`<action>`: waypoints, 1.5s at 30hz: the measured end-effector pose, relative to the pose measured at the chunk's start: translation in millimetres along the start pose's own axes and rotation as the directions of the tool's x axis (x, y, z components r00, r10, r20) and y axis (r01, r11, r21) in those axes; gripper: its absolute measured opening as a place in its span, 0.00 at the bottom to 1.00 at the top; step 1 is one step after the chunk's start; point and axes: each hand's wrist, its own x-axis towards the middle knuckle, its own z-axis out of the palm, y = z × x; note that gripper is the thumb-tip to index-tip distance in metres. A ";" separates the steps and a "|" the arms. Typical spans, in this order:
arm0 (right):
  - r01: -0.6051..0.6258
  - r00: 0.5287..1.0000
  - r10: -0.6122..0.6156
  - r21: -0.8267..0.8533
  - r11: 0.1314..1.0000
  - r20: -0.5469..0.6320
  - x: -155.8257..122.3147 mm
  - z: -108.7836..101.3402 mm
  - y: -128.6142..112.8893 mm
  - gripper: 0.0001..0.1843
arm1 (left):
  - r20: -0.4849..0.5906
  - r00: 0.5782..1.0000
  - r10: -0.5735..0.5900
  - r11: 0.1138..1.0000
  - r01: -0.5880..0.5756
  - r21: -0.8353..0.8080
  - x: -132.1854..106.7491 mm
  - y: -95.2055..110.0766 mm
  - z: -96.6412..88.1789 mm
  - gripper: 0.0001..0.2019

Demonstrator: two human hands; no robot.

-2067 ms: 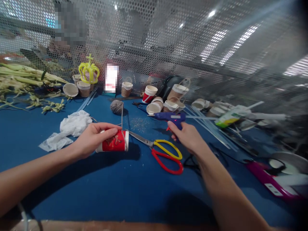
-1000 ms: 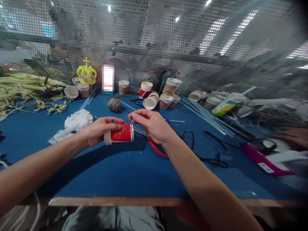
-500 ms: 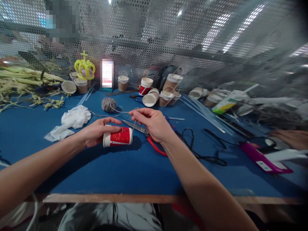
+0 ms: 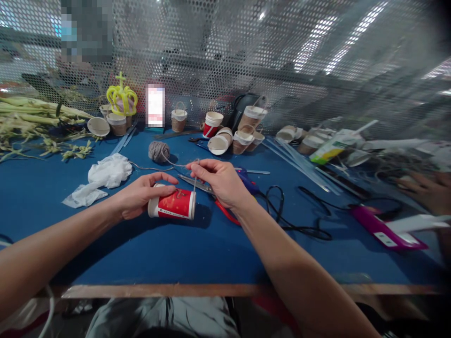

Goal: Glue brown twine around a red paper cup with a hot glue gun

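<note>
My left hand point(image 4: 144, 193) is wrapped round a red and white paper cup point(image 4: 176, 203), held on its side just over the blue table. Grey yarn point(image 4: 195, 184) runs up from the cup's right end into my right hand point(image 4: 214, 180), which pinches it between thumb and fingers. From that pinch the strand leads back to a ball of grey yarn point(image 4: 159, 152) lying behind the cup. Scissors with red handles point(image 4: 225, 212) lie partly under my right hand, blades pointing left. A blue glue gun point(image 4: 247, 180) sits just beyond my right wrist, partly hidden.
Crumpled white cloth point(image 4: 110, 170) lies left of the yarn ball. Several twine-wrapped cups point(image 4: 243, 142) and a yellow crown point(image 4: 121, 96) stand along the mesh wall. Clear glue sticks point(image 4: 299, 164), a black cord point(image 4: 306, 231) and a purple pack point(image 4: 387, 230) are right; another person's hand point(image 4: 428, 188) shows there.
The cup has turned slightly in my left hand, its right end tilting a little lower. My right hand has shifted slightly left, still pinching the yarn; the other person's hand has moved up.
</note>
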 end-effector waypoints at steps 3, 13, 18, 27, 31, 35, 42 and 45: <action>-0.012 1.000 0.012 -0.007 1.000 -0.014 0.0 0.7 -0.9 0.05 | 0.009 1.000 0.000 1.000 0.000 0.002 -0.5 0.0 0.4 0.13; -0.076 0.996 0.076 0.000 0.997 -0.047 -2.1 2.4 -0.9 0.05 | 0.022 0.998 0.052 0.998 -0.053 0.039 -2.6 -0.6 1.1 0.16; -0.076 0.996 0.076 -0.001 0.997 -0.049 -1.9 2.3 -0.1 0.05 | 0.032 0.992 0.118 0.991 -0.120 0.064 -2.3 -3.4 -0.4 0.14; -0.078 0.995 0.079 0.023 0.997 -0.060 -2.4 2.5 1.4 0.06 | 0.042 0.982 0.185 0.980 -0.188 0.070 -3.5 -3.8 -0.2 0.12; -0.077 0.995 0.078 0.010 0.997 -0.065 -2.3 1.8 1.8 0.06 | 0.035 0.975 0.218 0.970 -0.221 0.106 -3.7 -4.3 -0.7 0.10; -0.067 0.995 0.066 -0.017 0.998 -0.079 -2.2 0.7 -0.2 0.06 | 0.034 0.966 0.257 0.955 -0.259 0.144 -3.1 -5.2 -1.1 0.09; -0.048 0.995 0.043 -0.055 0.997 -0.092 -4.4 -0.2 -3.8 0.05 | 0.044 0.960 0.277 0.948 -0.280 0.151 -1.8 -5.9 -1.9 0.08; -0.076 0.994 0.074 -0.031 0.997 -0.080 -5.1 1.1 -3.4 0.05 | 0.061 0.959 0.277 0.948 -0.283 0.143 -1.8 -6.4 -2.4 0.07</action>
